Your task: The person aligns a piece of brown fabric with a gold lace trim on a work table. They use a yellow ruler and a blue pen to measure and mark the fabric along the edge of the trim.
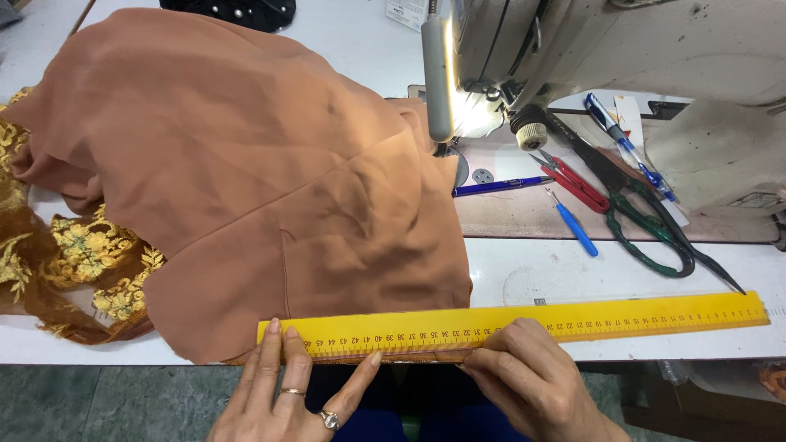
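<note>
Nearest the lens, both hands are pressed flat along the near edge of the white bench [524, 270], in the single head view. By the left hand [286, 393], with rings on two fingers, the left end of the long yellow ruler [508, 325] is pinned: the fingers are spread wide and laid flat on it, nothing being gripped. By the right hand [532, 376] the ruler's near edge is held down close to its middle, the fingers narrowed together and bent over a folded hem of the rust-brown plain fabric [270, 180]; whether that hem is pinched cannot be told.

The ruler's long axis is laid crosswise, from left to right, just beyond both sets of fingertips and parallel to the bench edge. Its free end is carried well out past the right hand, so the right hand is the nearer one to that length. The fabric is spread beyond and to the left of the hands, its near border tucked under the ruler.

Farther beyond the right hand, green-handled scissors [655, 221], red snips [573, 182], a blue seam ripper [573, 223] and a blue pen [499, 186] are seen beside the grey sewing machine [622, 49]. Gold-embroidered brown lace [82, 254] is bunched left of the left hand.
</note>
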